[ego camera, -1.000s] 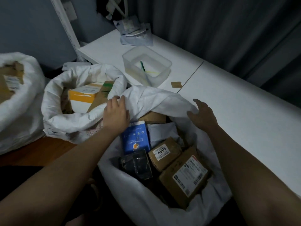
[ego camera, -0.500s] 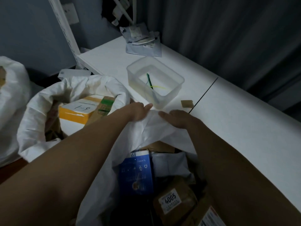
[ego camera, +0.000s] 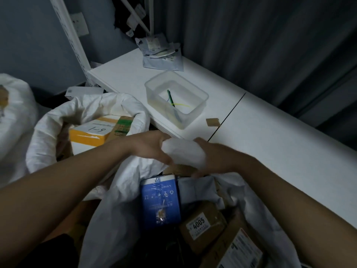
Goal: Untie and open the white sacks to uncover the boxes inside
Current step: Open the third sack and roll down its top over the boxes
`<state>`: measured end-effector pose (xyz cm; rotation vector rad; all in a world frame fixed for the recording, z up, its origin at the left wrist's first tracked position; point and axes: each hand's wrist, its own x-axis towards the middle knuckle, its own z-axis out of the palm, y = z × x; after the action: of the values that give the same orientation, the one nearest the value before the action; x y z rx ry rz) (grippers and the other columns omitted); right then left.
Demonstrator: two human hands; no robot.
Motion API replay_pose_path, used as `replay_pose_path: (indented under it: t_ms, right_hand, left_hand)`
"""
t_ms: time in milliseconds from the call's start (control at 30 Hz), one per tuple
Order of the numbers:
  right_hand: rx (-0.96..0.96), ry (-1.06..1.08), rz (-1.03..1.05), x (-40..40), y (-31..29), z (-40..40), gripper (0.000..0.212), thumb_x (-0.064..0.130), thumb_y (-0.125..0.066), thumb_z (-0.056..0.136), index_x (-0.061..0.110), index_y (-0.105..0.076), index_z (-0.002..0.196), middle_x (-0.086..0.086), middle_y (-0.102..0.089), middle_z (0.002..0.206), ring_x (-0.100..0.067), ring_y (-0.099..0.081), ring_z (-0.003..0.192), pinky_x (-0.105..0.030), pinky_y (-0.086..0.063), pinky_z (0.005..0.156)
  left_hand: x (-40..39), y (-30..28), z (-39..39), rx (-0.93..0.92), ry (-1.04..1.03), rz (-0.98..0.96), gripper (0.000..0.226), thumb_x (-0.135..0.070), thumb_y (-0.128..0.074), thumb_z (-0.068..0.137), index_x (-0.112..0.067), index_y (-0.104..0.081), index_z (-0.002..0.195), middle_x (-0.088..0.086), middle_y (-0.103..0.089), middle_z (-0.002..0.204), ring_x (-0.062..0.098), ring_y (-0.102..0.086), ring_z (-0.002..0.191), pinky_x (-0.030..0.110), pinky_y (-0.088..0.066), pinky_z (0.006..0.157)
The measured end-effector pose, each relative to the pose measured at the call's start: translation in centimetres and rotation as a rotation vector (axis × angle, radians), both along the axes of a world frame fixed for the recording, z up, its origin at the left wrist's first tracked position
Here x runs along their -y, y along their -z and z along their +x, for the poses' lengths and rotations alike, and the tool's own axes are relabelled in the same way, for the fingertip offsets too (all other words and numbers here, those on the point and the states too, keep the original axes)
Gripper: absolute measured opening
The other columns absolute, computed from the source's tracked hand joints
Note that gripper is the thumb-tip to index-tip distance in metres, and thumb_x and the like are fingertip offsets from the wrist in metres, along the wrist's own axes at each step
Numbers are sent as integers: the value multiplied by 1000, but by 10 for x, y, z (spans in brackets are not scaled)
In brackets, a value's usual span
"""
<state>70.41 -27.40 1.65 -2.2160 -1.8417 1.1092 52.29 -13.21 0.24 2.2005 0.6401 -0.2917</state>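
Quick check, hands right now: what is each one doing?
Left hand: grips the rolled rim of the near white sack.
Right hand: grips the same rolled rim from the other side.

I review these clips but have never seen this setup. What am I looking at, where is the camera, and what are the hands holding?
There is no robot: a person wears one camera on the head, looking down at bare arms. The left hand and right hand both grip the rolled rim of the near sack, which is open on a blue box and brown parcels. A second open sack sits to the left. On the white table stands a clear tub.
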Motion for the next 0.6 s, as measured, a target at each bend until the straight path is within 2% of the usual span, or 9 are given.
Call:
replay_pose_path:
  t_ms: [67,133,200,267,300,367,467,533,600]
  right_hand:
    - [78,-29,-61,13,-1,-8,92,39,-80,75,24,-27,148,-4,-50,138,-22,-50,123,-23,-40,88]
    - [16,100,-80,10,10,-19,64,25,-74,83,11,-46,139,-7,-57,132,-24,-54,121,-24,-43,90]
    - [35,199,-320,19,25,-11,42,3,-67,85,-1,-55,126,1,-70,113,-14,-64,105,-28,-47,92]
    - [-64,466,-502,5,18,-12,54,2,-69,78,1,-52,129,12,-69,88,-1,-64,78,-25,-51,86]
    - [-253,490,-469,-14,18,-6,55,7,-70,78,5,-53,130,8,-66,88,-3,-61,74,-26,-53,81]
    - [-425,315,-360,-15,4,-5,54,19,-75,80,10,-54,129,0,-62,102,-12,-60,86,-30,-54,82]
    - [-73,115,-126,7,5,6,69,43,-83,68,25,-51,127,10,-54,112,-12,-55,103,-27,-47,83]
    - [15,83,68,29,21,7,61,43,-80,74,29,-52,126,14,-54,112,-10,-55,104,-23,-42,80]
    - [-96,225,223,43,34,12,40,34,-73,83,28,-57,120,10,-59,108,-14,-59,103,-20,-43,79]
  left_hand:
    - [5,-4,-8,-35,-13,-103,28,-34,-82,70,-32,-61,87,-13,-68,85,-3,-62,77,11,-48,68]
    - [10,-8,-16,-97,-45,-157,46,-44,-83,67,-32,-59,105,-10,-67,103,5,-62,96,24,-50,88]
    - [21,-7,-18,-101,-51,9,76,-57,-80,62,-29,-48,124,-8,-55,121,11,-53,109,32,-45,97]
    - [42,3,-15,-62,-43,291,88,-62,-76,63,-21,-41,132,0,-48,125,18,-48,114,37,-42,96]
    - [50,9,-15,-3,-54,353,85,-64,-72,65,-17,-44,130,3,-51,123,22,-50,113,37,-42,94]
    - [54,13,-17,134,-119,190,81,-69,-64,64,-11,-59,121,4,-63,118,20,-60,107,34,-45,93]
    - [34,9,-20,51,-264,-210,54,-51,-68,78,-8,-67,110,4,-69,105,13,-62,90,28,-47,84]
    - [27,8,-14,-120,-349,-212,50,-47,-61,86,-6,-63,115,9,-65,110,20,-59,94,26,-41,80]
    - [29,10,-1,-124,-282,-81,63,-57,-58,84,-11,-54,127,10,-59,125,24,-56,109,27,-41,87]
